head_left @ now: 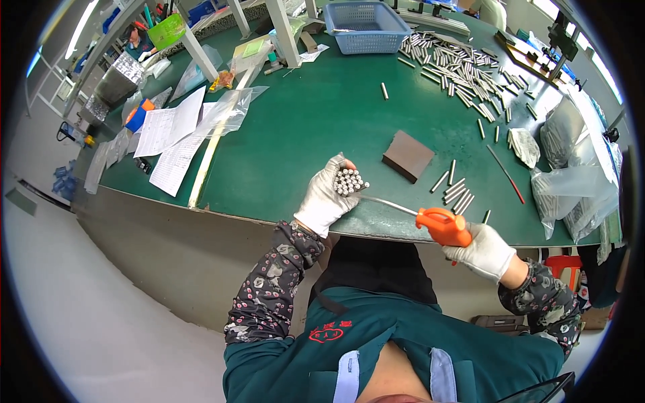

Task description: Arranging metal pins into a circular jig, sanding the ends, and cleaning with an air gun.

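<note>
My left hand [321, 200], in a white glove with bare fingertips, is closed round a bundle of metal pins [349, 182] whose round ends face up. In my gloved right hand [485, 252] is an orange air blow gun [445, 227]. Its long thin metal nozzle [390, 203] points left, and the tip comes up close to the bundle. Whether tip and pins touch I cannot tell. Several loose pins [457, 193] lie on the green table to the right of the nozzle. A brown block [408, 156] rests just beyond it.
A large heap of metal pins [463, 70] spreads over the far right, beside a blue plastic basket [367, 28]. A thin red-handled tool [507, 176] and filled plastic bags [571, 181] lie at right. Paper sheets [176, 131] and clear plastic [232, 111] cover the left side.
</note>
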A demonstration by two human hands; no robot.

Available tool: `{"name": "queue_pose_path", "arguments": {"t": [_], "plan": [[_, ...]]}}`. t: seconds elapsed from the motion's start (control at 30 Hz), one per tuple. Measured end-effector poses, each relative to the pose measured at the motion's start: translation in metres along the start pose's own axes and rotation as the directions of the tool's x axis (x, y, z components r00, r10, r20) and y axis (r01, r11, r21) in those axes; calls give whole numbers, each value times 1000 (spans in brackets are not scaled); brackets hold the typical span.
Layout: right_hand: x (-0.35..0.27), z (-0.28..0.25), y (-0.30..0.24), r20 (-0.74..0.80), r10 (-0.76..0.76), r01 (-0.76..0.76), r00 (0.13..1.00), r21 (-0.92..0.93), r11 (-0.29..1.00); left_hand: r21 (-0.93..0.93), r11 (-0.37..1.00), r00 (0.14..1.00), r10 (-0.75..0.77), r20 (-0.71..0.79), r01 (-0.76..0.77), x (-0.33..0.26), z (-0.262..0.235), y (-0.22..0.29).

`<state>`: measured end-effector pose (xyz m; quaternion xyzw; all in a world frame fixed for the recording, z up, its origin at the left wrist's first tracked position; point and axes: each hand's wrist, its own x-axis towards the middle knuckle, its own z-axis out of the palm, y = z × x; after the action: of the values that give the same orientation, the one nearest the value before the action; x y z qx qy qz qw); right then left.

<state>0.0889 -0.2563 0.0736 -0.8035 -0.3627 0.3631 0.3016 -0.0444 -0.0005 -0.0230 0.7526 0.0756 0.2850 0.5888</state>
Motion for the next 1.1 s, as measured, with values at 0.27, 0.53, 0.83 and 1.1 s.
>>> {"name": "queue_pose_path", "arguments": {"t": [0.27,0.53,0.83,1.1], "plan": [[8,2,-16,-8,-9,9,1000,9,1000,64,996,997,-64,-38,66,0,1,12],[9,-2,-16,41,83,-80,996,-66,995,29,994,994,-102,-25,103,0,0,6],[6,-6,-9,-1,117,-117,993,18,993,36,995,996,-93,5,92,0,-2,1],[4,-3,-3,-7,109,-109,994,25,994,26,997,997,-71,-27,72,0,-1,4]]}}
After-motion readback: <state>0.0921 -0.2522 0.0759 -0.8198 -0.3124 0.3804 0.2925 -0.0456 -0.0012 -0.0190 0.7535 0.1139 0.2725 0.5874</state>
